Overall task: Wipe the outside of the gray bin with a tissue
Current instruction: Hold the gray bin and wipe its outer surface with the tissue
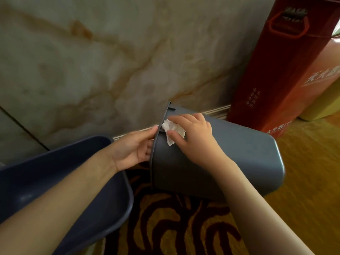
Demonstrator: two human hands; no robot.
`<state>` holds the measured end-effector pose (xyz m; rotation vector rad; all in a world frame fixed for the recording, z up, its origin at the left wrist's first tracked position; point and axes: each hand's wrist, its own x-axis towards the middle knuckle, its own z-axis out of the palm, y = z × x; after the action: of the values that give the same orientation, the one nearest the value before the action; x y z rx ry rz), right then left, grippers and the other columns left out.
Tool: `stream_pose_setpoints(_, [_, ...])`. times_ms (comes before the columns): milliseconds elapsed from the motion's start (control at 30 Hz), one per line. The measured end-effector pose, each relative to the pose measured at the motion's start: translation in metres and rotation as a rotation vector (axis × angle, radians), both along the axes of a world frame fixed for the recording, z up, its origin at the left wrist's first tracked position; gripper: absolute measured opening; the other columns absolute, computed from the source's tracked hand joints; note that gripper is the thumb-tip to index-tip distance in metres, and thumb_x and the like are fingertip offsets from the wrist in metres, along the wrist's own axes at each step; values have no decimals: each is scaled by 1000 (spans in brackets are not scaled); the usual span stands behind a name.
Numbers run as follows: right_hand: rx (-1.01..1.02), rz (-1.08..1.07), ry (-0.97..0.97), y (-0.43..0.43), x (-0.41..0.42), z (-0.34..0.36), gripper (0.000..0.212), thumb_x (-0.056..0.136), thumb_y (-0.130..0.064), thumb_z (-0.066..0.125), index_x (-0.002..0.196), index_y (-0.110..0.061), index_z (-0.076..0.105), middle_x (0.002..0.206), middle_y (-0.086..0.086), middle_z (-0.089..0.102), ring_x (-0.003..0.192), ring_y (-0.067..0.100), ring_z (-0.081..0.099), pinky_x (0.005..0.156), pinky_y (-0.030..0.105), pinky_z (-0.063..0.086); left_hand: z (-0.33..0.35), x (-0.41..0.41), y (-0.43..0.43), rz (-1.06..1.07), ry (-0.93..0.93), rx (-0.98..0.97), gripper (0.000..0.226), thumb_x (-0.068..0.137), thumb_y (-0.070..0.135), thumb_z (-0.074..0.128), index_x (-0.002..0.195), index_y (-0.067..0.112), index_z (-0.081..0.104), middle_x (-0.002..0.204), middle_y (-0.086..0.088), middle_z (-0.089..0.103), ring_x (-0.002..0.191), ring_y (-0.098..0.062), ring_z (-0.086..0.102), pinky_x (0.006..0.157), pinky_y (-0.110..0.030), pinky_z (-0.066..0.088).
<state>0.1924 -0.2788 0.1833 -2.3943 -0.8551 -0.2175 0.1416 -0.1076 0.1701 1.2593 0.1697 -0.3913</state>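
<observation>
Where a patterned yellow-and-brown carpet (176, 223) meets a marbled wall (92, 61), a gray bin (239, 159) lies tipped on its side, its base pointing right toward a tall red box (272, 76) that stands against the wall. The left hand (136, 148) grips the bin's rim, thumb outside and fingers curled into the opening. The right hand (193, 137) presses a crumpled white tissue (172, 130) against the outer wall just beside that rim, pinched between thumb and fingers. The bin is smooth, matte plastic with rounded corners. A darker blue tub (88, 181) sits under the left forearm.
</observation>
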Motion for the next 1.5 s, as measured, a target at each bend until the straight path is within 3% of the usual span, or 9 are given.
stream_pose_setpoints(100, [-146, 53, -78, 2, -5, -2, 44, 90, -38, 52, 133, -31, 43, 145, -9, 39, 128, 18, 26, 99, 32, 14, 4, 10, -3, -1, 36, 4, 43, 86, 48, 42, 101, 18, 69, 85, -6, 74, 76, -15, 70, 65, -30, 57])
stream_pose_setpoints(200, [-148, 94, -32, 0, -9, -3, 40, 94, -37, 45, 133, -28, 44, 149, -8, 34, 137, 17, 21, 111, 34, 7, 9, 24, -9, 78, 60, 8, 45, 95, 39, 34, 122, 13, 58, 117, -18, 63, 101, -27, 63, 87, -40, 52])
stream_pose_setpoints(400, [-171, 126, -80, -14, -12, -7, 37, 99, -28, 32, 132, -20, 47, 149, -5, 35, 142, 14, 15, 116, 34, 2, 16, 41, -14, 208, 27, 49, 25, 93, 10, 41, 101, 0, 62, 87, -13, 69, 73, -20, 67, 68, -30, 57])
stream_pose_setpoints(500, [-141, 73, -88, -34, -15, -10, 32, 98, -23, 39, 127, -19, 53, 144, -1, 43, 141, 17, 22, 115, 33, 6, 12, 42, -12, 240, 12, 41, 23, 92, 5, 42, 87, 3, 64, 65, -6, 73, 58, -14, 70, 58, -28, 59])
stream_pose_setpoints(667, [-12, -150, -36, -90, -20, -18, 26, 90, -17, 57, 113, -22, 65, 128, 0, 59, 129, 14, 38, 111, 35, 19, 9, 43, -9, 210, -3, 50, 22, 91, 7, 44, 86, 5, 65, 64, -3, 73, 58, -13, 69, 62, -30, 58])
stream_pose_setpoints(833, [13, -256, -50, -95, -14, -12, 13, 82, -15, 67, 93, -16, 72, 100, 3, 72, 100, 23, 61, 81, 28, 43, 10, 41, -9, 187, 5, 81, 21, 92, 9, 43, 91, 6, 65, 75, -7, 70, 68, -18, 66, 67, -32, 56])
stream_pose_setpoints(1000, [258, -151, -175, -33, -3, 11, 11, 84, -16, 63, 86, -10, 72, 90, 6, 73, 86, 25, 62, 74, 25, 44, 11, 39, -8, 163, 3, 81, 23, 92, 9, 43, 96, 5, 65, 80, -8, 70, 73, -19, 65, 67, -31, 57])
stream_pose_setpoints(1167, [86, -13, -61, 28, 13, -1, 18, 90, -17, 54, 94, -8, 69, 97, 6, 69, 98, 25, 52, 77, 41, 46, 8, 37, -6, 159, 5, -15, 25, 92, 10, 41, 86, 3, 65, 75, -8, 72, 66, -16, 70, 67, -30, 58])
stream_pose_setpoints(1500, [147, -68, -42, 30, 28, -2, 26, 90, -18, 54, 82, 1, 71, 89, 14, 72, 92, 29, 55, 77, 43, 44, 9, 40, -7, 206, 29, -21, 23, 91, 10, 45, 92, 5, 67, 83, -9, 72, 72, -16, 70, 69, -30, 58])
